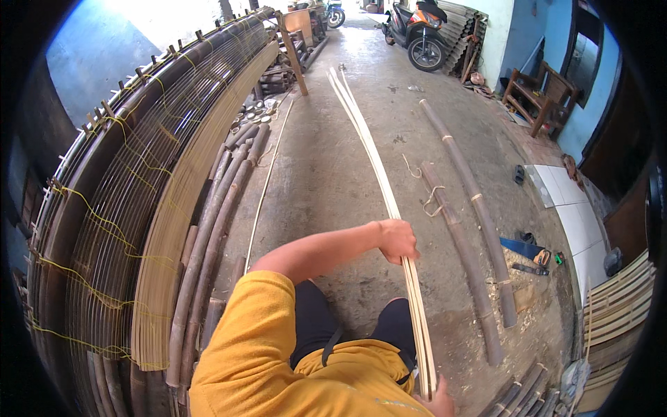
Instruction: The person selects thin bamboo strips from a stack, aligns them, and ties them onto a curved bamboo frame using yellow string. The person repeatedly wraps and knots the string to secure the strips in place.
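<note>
Left hand [398,241]: fist wrapped round a bundle of long pale strips [419,320], roughly mid-length, forearm reaching across the body from a yellow sleeve [253,326]. Grip pressed together, strips pinched inside. Right hand [439,400]: at the lower edge, partly cut off, closed about the near end of the same bundle; fingers mostly out of sight.

Bundle runs from beside the person's lap up and away over the concrete floor [326,181], leaning a little left. Strips lie close together near the hands, splayed slightly at the far tips. Whether those tips touch the floor, cannot tell.

Right of the bundle: two brown poles lying on the floor, a long pole [479,208] and, closer in, a shorter pole [467,278]. Past their near part, a blue saw [522,249] with an orange handle.

Left: one thin stick [269,182] on the floor, then a pile of poles [233,208], then a slanting rack [139,90] hung with rods and pale slats [167,278], yellow cord [90,219] looped through.

Far end: parked motorbike [422,35]; wooden chair [542,97] by the blue wall [604,83].
</note>
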### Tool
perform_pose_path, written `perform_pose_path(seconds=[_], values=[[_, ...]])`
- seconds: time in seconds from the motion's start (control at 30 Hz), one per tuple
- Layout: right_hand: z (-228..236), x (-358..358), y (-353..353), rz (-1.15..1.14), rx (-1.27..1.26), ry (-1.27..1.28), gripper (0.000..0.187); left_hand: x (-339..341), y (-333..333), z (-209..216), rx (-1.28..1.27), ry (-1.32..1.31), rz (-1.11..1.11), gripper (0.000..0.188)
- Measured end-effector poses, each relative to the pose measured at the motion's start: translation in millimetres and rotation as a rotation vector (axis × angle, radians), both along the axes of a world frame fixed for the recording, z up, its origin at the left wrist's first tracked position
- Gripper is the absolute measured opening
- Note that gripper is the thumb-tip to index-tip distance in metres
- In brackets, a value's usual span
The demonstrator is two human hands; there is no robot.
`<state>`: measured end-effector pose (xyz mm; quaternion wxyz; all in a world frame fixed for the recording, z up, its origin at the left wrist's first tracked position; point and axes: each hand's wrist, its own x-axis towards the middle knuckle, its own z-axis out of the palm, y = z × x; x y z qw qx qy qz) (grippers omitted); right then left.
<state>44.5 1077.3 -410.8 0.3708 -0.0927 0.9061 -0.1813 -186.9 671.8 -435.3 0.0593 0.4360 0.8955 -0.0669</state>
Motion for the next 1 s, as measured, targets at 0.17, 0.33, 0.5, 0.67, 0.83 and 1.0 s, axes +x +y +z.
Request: perform_pose_path(seconds=[0.17, 0.33, 0.5, 0.67, 0.83, 1.0], values=[[-48.9, -9.8, -24.6, -0.184, -0.152, 0.210, 0.080, -26.5, -47.9, 29.5, -0.055, 0.273, 0.201, 0.019], [-124.1, -103.2, -121.0, -0.006, -0.749, 0.457, 0.034, -10.7, -83.1, 36.7, -0.045, 0.629, 0.905, 0.084], [-102.5, -241.7, -257.8, -0.399, -1.046, -0.540, 0.021, 78.7, -34.4, -48.5, 1.163, -0.057, 1.311, 0.111], [-177.8, -395.5, -369.4, -0.451, -1.323, -1.254, 0.028, 174.5, 142.1, -133.3, 1.817, -1.379, 1.186, 0.090], [-290.7, -424.1, -378.1, -0.681, -1.192, -1.213, 0.033, 197.1, 198.4, -150.5, 2.107, -1.526, 0.987, 0.049], [-345.2, -416.1, -301.3, -0.561, -1.095, -0.777, 0.046, 192.2, 258.2, -210.0, 2.063, -1.525, 1.142, 0.037]])
